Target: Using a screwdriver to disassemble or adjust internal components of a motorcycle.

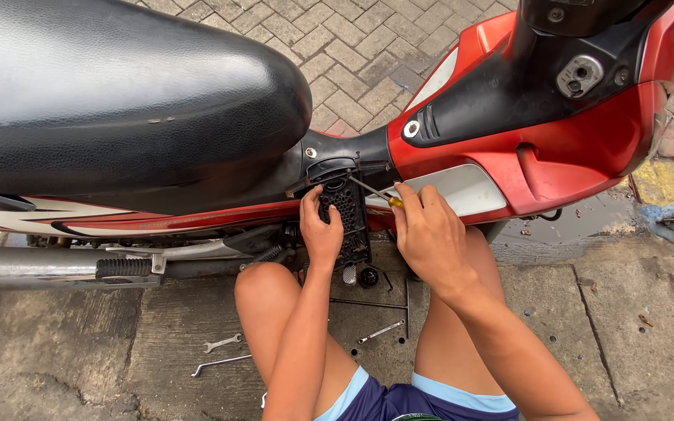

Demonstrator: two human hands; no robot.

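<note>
A broad black seat fills the upper left, with the red leg shield and its ignition keyhole to the right. A chrome exhaust pipe runs along the left, beside a ribbed black footpeg. On the concrete floor lie an open-ended spanner, a thin bent rod just below it (both left of the knees) and another spanner. Herringbone brick paving lies beyond.

Bare arms and knees; navy shorts, light-blue hems
</note>
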